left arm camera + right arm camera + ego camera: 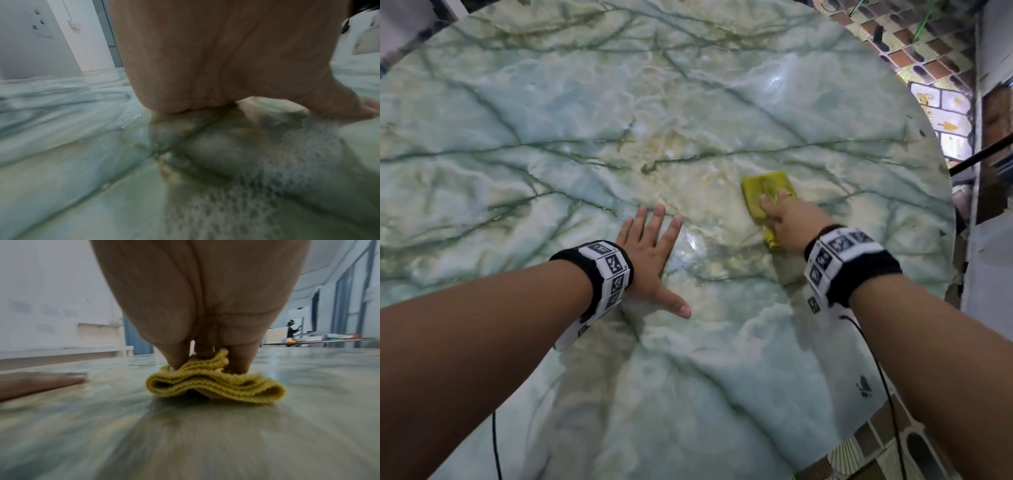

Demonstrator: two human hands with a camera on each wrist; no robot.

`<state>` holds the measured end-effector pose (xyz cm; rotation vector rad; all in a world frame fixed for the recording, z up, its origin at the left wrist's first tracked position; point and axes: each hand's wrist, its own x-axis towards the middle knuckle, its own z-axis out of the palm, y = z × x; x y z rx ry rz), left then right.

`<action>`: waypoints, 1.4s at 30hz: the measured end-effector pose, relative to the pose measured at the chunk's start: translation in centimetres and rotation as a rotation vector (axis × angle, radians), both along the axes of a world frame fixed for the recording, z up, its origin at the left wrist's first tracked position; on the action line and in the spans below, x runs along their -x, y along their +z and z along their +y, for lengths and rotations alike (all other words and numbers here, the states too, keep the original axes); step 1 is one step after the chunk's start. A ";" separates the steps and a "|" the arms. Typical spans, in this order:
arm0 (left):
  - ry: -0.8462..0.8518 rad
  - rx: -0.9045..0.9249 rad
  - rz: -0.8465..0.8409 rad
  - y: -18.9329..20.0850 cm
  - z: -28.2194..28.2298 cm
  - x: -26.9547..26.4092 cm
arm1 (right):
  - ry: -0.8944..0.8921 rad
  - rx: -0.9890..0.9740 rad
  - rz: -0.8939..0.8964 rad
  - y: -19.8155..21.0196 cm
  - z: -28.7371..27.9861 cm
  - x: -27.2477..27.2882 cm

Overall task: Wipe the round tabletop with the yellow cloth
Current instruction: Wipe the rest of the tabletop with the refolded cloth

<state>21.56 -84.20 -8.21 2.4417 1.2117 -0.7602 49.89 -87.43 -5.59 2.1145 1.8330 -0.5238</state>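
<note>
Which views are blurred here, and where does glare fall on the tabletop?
Head view: mostly sharp; glare patches on the tabletop far right and beside the left hand. Left wrist view: soft throughout, the palm filling the top. Right wrist view: the near surface streaks with motion blur, while the cloth under the right hand stays fairly crisp.

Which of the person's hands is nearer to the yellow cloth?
Right. The right hand presses on the yellow cloth, fingers gripping its folds. The left hand lies flat on the tabletop, apart from the cloth, to its left.
</note>
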 end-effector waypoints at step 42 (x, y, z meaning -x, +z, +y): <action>0.023 -0.049 -0.027 -0.8 -0.4 0.7 | 0.150 0.025 0.140 0.5 -8.6 2.4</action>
